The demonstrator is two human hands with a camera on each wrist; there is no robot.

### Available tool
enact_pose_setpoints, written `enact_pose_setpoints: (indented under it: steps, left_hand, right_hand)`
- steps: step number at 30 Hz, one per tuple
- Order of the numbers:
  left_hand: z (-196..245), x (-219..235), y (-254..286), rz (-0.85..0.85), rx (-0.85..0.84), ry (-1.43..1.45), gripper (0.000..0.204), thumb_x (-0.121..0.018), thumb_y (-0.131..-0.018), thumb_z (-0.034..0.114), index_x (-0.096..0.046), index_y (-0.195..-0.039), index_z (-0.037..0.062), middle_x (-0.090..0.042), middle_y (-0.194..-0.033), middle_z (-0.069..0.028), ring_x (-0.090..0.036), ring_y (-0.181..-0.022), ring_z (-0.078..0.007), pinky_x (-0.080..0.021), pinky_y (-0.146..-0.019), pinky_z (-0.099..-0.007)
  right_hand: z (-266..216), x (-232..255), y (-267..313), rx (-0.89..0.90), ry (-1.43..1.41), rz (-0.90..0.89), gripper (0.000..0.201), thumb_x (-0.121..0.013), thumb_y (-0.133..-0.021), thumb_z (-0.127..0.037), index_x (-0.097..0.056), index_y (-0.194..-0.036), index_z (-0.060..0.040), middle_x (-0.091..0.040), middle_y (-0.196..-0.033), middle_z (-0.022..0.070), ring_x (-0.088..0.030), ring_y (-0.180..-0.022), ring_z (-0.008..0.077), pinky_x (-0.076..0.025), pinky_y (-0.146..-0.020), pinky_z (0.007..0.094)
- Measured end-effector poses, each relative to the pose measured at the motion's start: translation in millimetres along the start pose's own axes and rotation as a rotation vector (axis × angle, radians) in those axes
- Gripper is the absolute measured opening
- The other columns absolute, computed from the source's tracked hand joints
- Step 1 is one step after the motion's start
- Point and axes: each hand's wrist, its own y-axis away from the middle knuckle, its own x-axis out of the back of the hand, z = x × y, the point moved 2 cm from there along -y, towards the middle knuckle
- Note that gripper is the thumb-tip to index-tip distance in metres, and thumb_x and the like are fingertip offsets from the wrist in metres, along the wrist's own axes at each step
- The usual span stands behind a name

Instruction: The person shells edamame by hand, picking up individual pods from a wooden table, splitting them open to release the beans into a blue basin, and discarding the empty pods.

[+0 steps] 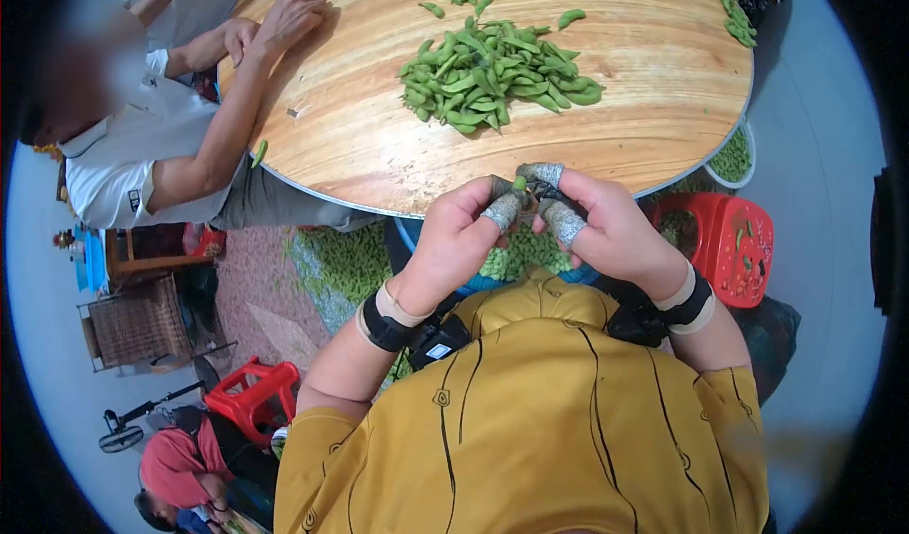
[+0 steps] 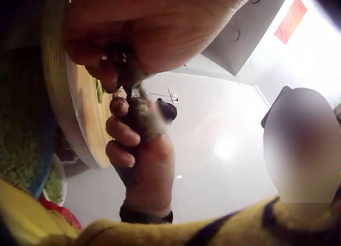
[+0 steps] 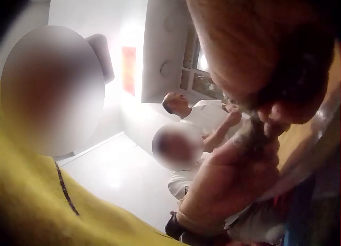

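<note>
In the head view both hands meet over the near edge of the wooden table (image 1: 350,160). My left hand (image 1: 453,240), thumb and a finger wrapped in grey tape, pinches a green pod (image 1: 519,184) whose end shows at the fingertips. Close against it is my right hand (image 1: 620,231), also taped and with curled fingers; what lies between its fingertips is hidden. Below the hands, shelled green beans (image 1: 516,255) fill a blue container. A pile of green pods (image 1: 492,75) lies beyond them on the table. The wrist views show the fingertips together, dark and blurred.
A person in a white shirt (image 1: 156,117) leans an arm on the table at the left. At the right stand a red stool (image 1: 743,250) and a white tub of beans (image 1: 734,158). Loose pods cover some of the floor at the left, with another red stool (image 1: 254,400) lower down.
</note>
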Motion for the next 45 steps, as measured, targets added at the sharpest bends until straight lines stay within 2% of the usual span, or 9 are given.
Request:
enact_pose_setpoints:
  steps: [9,11,14,16,19,26,29,31,45]
  left_hand:
    - [9,-1,5,0.142,-0.683,-1.125,0.008,-0.055,-0.091,0.009,-0.059,-0.089,0.0017,-0.058,-0.078,0.0017,-0.051,-0.06,-0.0084,-0.041,-0.051,-0.0249]
    - [5,2,2,-0.008,0.101,0.022,0.014,-0.051,-0.093,0.012,-0.059,-0.087,0.0027,-0.056,-0.073,0.0006,-0.051,-0.058,-0.0111,-0.039,-0.051,-0.0243]
    - [-4,6,-2,-0.161,0.221,0.486,0.017,-0.05,-0.094,0.016,-0.058,-0.084,0.0044,-0.057,-0.072,0.0005,-0.049,-0.056,-0.0096,-0.036,-0.051,-0.0213]
    - [-2,5,-4,-0.095,0.183,0.182,0.012,-0.058,-0.089,0.014,-0.058,-0.086,0.0025,-0.058,-0.07,-0.0027,-0.049,-0.055,-0.0115,-0.039,-0.051,-0.024]
    - [4,-1,-1,0.077,-0.616,-1.1,0.025,-0.069,-0.064,0.004,-0.057,-0.085,0.0008,-0.056,-0.069,-0.0135,-0.056,-0.058,-0.0281,-0.046,-0.054,-0.0361]
    - [7,-12,3,0.284,-0.678,-1.364,0.012,-0.062,-0.072,0.005,-0.054,-0.08,0.003,-0.055,-0.069,-0.0146,-0.056,-0.061,-0.0294,-0.046,-0.054,-0.0383]
    - [3,-2,-2,0.181,-0.53,-0.945,0.01,-0.059,-0.082,0.005,-0.056,-0.09,0.0002,-0.06,-0.074,-0.0123,-0.053,-0.055,-0.0226,-0.042,-0.052,-0.0311]
    - [-5,5,-5,-0.147,0.18,0.248,0.014,-0.047,-0.093,0.009,-0.057,-0.095,-0.0001,-0.059,-0.075,-0.0053,-0.049,-0.056,-0.0121,-0.038,-0.053,-0.0235]
    - [8,0,16,0.009,0.083,-0.379,0.019,-0.042,-0.087,-0.003,-0.058,-0.098,-0.0027,-0.061,-0.079,-0.0018,-0.054,-0.067,-0.0081,-0.047,-0.063,-0.0227]
  right_hand:
    - [18,-4,-9,0.029,-0.216,-0.011,0.038,-0.043,-0.083,0.002,-0.055,-0.119,-0.0026,-0.059,-0.081,0.001,-0.054,-0.068,0.0085,-0.046,-0.062,0.0234]
    - [15,-3,-5,-0.07,-0.332,-0.039,0.038,-0.042,-0.083,0.003,-0.055,-0.119,-0.0032,-0.058,-0.081,0.0004,-0.053,-0.065,0.008,-0.046,-0.058,0.0222]
    - [14,-1,-3,-0.161,-0.42,-0.072,0.037,-0.042,-0.083,0.002,-0.056,-0.117,-0.0046,-0.058,-0.08,0.0,-0.053,-0.059,0.0069,-0.045,-0.05,0.0202]
    - [13,0,-4,-0.154,-0.394,-0.068,0.036,-0.042,-0.083,0.002,-0.056,-0.115,-0.0054,-0.058,-0.08,0.0002,-0.053,-0.057,0.0064,-0.045,-0.046,0.0194]
    - [9,-3,-3,-0.208,-0.198,-0.049,0.03,-0.044,-0.081,0.0,-0.056,-0.108,-0.0044,-0.059,-0.078,0.0019,-0.055,-0.058,0.0074,-0.046,-0.047,0.0206]
    - [6,-3,-5,-0.045,0.081,0.044,0.022,-0.045,-0.08,-0.001,-0.059,-0.097,-0.0043,-0.057,-0.062,0.0014,-0.055,-0.052,0.0087,-0.043,-0.045,0.0242]
    - [10,-1,-3,-0.059,0.012,0.041,0.022,-0.047,-0.081,-0.002,-0.06,-0.099,-0.0038,-0.057,-0.063,0.0022,-0.055,-0.051,0.0096,-0.043,-0.045,0.0263]
    - [14,2,1,-0.117,-0.084,0.02,0.022,-0.048,-0.081,-0.003,-0.06,-0.1,-0.0031,-0.058,-0.065,0.0032,-0.055,-0.051,0.0104,-0.044,-0.045,0.0276]
    - [13,6,-2,0.36,0.754,0.22,0.02,-0.064,-0.07,-0.01,-0.059,-0.088,-0.003,-0.058,-0.076,0.016,-0.059,-0.075,0.0361,-0.048,-0.064,0.0425]
